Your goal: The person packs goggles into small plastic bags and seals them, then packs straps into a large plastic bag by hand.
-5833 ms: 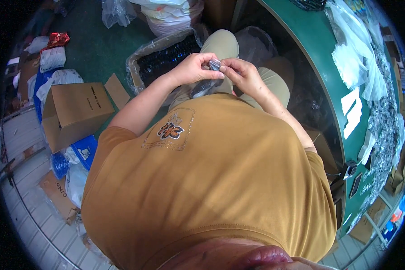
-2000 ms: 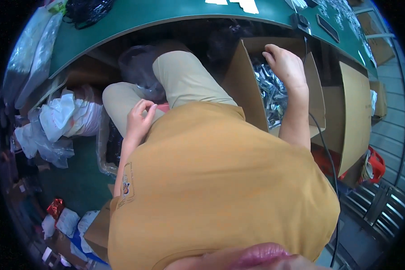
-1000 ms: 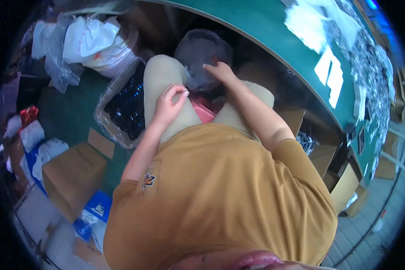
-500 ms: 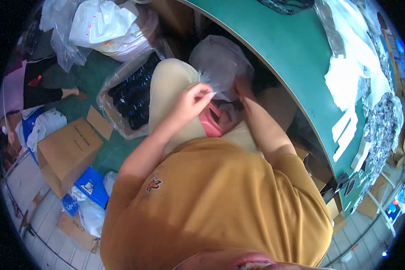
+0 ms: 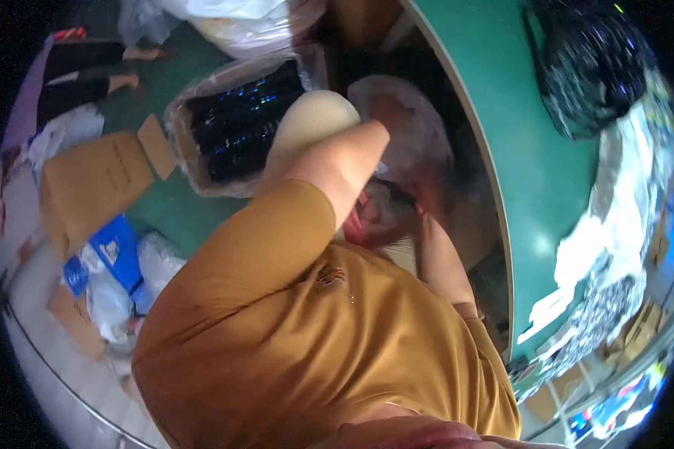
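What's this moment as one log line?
left arm: extended toward translucent bag | left hand: unclear | right hand: blurred, near bag

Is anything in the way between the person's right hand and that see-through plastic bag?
Nothing visible: the right hand is by the lower part of the plastic bag, though blur hides whether they touch.

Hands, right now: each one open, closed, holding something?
Left hand: can't tell, hidden from view.
Right hand: can't tell, blurred by the see-through plastic bag; grip unclear.
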Available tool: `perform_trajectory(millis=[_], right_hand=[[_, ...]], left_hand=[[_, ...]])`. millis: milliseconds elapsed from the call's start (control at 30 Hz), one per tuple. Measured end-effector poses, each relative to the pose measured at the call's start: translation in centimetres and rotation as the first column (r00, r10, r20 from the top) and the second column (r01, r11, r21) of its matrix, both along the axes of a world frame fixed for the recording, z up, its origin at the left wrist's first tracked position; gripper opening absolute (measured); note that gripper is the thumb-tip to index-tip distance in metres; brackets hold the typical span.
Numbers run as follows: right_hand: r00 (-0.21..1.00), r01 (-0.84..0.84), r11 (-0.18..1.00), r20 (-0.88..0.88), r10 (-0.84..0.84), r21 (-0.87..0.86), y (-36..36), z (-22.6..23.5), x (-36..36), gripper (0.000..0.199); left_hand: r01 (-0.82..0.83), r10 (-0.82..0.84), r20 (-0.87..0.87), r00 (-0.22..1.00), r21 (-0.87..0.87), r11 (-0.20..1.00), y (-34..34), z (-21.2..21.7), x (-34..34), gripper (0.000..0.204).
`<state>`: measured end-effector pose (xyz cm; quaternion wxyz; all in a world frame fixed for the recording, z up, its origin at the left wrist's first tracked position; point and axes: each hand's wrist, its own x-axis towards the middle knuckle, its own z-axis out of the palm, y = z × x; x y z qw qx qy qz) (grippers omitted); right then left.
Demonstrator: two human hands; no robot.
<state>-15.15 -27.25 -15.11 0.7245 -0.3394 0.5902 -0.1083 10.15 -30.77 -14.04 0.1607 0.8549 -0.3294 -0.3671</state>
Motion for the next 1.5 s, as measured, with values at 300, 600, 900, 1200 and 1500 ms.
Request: perform_trajectory(millis=[300,600,900,1200,1500], right_hand=[[0.985,0.016,0.995,0.170,-0.032,0.095,-5.8,-8.9,4.2,0.056],[0.968,-0.140,0.989,0.204,0.147,-0.049,-10.5,-8.4,11.8,0.053],[0.880,-0.321,0.899,0.257,0.399,-0.298,-2.6,10.1,5.4,0.050],[0.909,0.130,0.988,0.388,-0.154,0.086,-1.1,13.8,-3.8,0.027],[0.876,-0.163,0.943,0.398,0.274,-0.291,2.9,23.6,2.7,0.043]], left_hand=[[-0.205,0.210,-0.415,0.885,0.057,0.977,2.0,-13.9,-5.2,0.063],[-0.514,0.444,-0.638,0.629,0.088,0.854,-0.1,-2.6,-0.9,0.056],[0.768,-0.661,0.392,0.640,-0.314,0.558,-0.1,-7.0,-1.5,0.038],[-0.664,0.299,-0.719,0.627,-0.293,0.687,19.3,19.3,12.5,0.029],[-0.812,0.642,-0.513,0.570,-0.472,0.343,40.8,7.1,27.2,0.046]])
